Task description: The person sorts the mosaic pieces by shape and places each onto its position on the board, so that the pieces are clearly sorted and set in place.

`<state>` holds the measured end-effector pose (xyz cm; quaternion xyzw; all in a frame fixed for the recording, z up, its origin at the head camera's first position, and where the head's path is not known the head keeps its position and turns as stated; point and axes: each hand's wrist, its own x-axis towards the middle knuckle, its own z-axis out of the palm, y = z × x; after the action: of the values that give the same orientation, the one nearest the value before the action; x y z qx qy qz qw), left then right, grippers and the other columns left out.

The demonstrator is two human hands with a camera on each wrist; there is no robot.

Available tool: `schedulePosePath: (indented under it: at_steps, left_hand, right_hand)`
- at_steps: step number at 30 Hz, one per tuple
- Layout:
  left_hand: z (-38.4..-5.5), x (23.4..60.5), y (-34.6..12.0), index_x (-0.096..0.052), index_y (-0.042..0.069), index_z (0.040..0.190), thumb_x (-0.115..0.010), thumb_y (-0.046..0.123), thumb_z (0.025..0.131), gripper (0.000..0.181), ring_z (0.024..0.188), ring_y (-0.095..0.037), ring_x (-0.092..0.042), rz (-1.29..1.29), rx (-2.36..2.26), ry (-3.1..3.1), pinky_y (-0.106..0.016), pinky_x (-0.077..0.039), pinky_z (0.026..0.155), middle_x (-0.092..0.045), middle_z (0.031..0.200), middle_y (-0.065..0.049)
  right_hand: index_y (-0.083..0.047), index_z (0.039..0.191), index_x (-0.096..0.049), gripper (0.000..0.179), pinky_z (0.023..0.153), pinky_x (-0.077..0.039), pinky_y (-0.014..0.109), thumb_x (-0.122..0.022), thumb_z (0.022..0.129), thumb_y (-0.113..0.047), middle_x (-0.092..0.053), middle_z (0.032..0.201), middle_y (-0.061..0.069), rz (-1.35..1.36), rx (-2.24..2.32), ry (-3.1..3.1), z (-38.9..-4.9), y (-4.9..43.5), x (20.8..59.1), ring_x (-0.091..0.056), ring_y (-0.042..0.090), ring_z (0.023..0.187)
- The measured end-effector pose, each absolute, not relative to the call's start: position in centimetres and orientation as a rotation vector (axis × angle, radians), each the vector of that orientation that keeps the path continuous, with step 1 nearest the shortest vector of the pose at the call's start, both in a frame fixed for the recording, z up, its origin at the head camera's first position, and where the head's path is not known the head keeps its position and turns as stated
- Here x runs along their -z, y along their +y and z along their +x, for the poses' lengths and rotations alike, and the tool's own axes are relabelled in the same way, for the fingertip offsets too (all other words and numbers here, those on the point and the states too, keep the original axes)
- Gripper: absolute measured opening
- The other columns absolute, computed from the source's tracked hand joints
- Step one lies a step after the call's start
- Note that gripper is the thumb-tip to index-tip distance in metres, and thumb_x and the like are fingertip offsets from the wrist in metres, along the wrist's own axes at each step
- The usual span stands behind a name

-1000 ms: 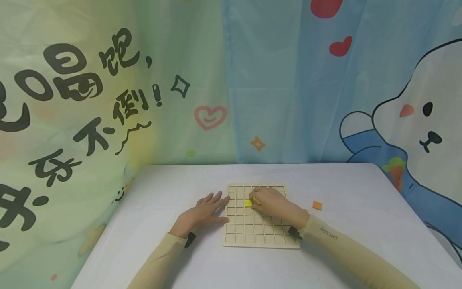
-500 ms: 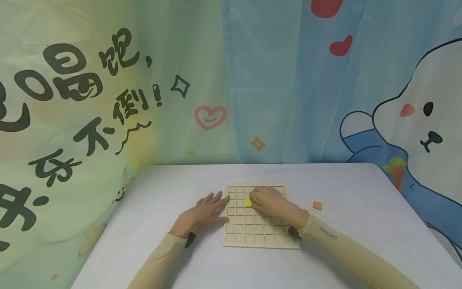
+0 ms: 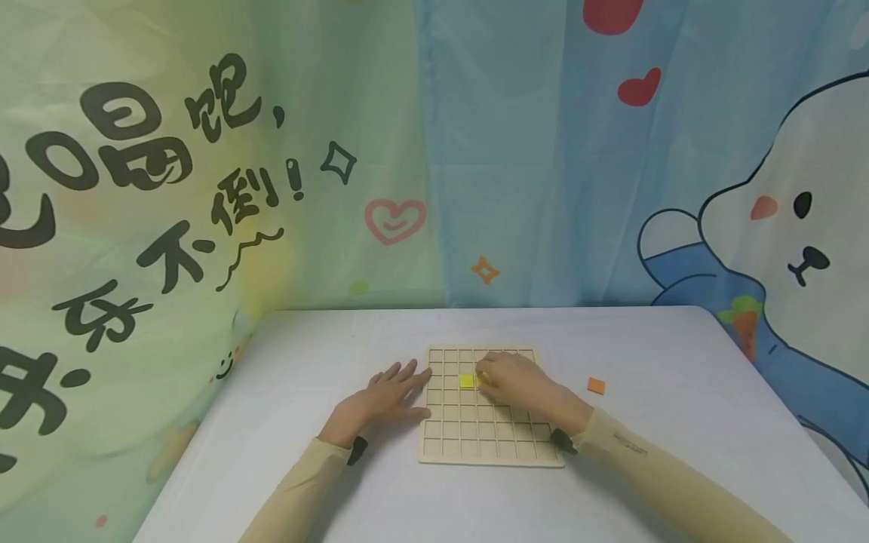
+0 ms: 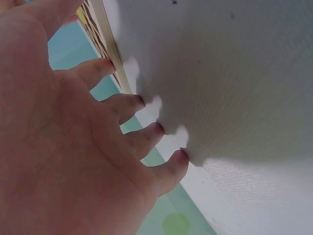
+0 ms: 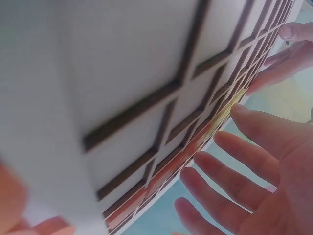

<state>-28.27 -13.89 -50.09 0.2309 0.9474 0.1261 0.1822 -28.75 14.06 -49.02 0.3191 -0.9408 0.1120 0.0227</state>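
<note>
A wooden grid board (image 3: 453, 451) lies flat on the table. My left hand (image 3: 388, 398) is spread beside it, with a finger and the thumb reaching its left edge. A yellow square tile (image 3: 466, 381) lies in a cell near the upper middle. Over the board, my right hand (image 3: 521, 386) is just right of this tile, and a bit more yellow shows by its fingertips. The right wrist view shows its fingers apart, a fingertip near the yellow, with nothing pinched. A row of reddish-orange tiles (image 5: 168, 171) also sits in the grid there, hidden by the hand in the head view.
On the white table (image 3: 326, 339), a loose orange tile (image 3: 596, 386) lies right of the board. An orange shape blurs at the lower left of the right wrist view. A printed curtain (image 3: 502, 151) hangs behind the table.
My right hand has drawn back slightly to the right, uncovering a little more beside the yellow tile. The left hand and the loose orange tile stay put.
</note>
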Motion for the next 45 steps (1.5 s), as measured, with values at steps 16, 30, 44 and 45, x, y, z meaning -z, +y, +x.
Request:
schedulePosePath:
  at_steps: [16, 30, 44, 45]
  left_hand:
    - [-28.2, 50.0, -13.8, -0.026, 0.027, 0.161, -0.056, 0.061, 0.095, 0.080, 0.156, -0.040, -0.013, 0.646, -0.345, 2.674, -0.059, -0.017, 0.125, -0.017, 0.169, -0.010]
    - [-28.2, 50.1, -14.0, -0.026, 0.027, 0.161, -0.055, 0.061, 0.096, 0.079, 0.156, -0.040, -0.014, 0.669, -0.346, 2.680, -0.060, -0.018, 0.124, -0.017, 0.169, -0.010]
    - [-28.0, 49.6, -13.9, -0.026, 0.026, 0.161, -0.056, 0.060, 0.096, 0.079, 0.155, -0.041, -0.014, 0.668, -0.351, 2.672, -0.060, -0.018, 0.124, -0.017, 0.169, -0.011]
    - [-28.0, 49.6, -13.9, -0.025, 0.026, 0.161, -0.056, 0.060, 0.096, 0.079, 0.155, -0.041, -0.014, 0.668, -0.351, 2.672, -0.060, -0.018, 0.124, -0.017, 0.169, -0.011]
  right_hand:
    - [-0.008, 0.110, -0.073, 0.023, 0.083, -0.057, 0.041, -0.072, 0.094, -0.024, -0.071, 0.112, 0.006, 0.897, -0.351, -2.933, -27.8, 16.9, 48.5, -0.068, 0.022, 0.096]
    - [-0.006, 0.125, -0.067, 0.036, 0.097, -0.053, 0.049, -0.070, 0.095, -0.026, -0.066, 0.127, 0.010, 0.724, -0.493, -3.075, -27.2, 20.3, 47.4, -0.063, 0.031, 0.118]
    - [-0.004, 0.120, -0.068, 0.032, 0.095, -0.054, 0.051, -0.070, 0.093, -0.021, -0.068, 0.121, 0.015, 0.573, -0.459, -3.095, -27.4, 23.9, 47.0, -0.065, 0.032, 0.109]
    - [-0.004, 0.119, -0.068, 0.031, 0.094, -0.054, 0.051, -0.071, 0.093, -0.021, -0.068, 0.119, 0.015, 0.561, -0.443, -3.108, -27.4, 24.1, 47.2, -0.066, 0.031, 0.107]
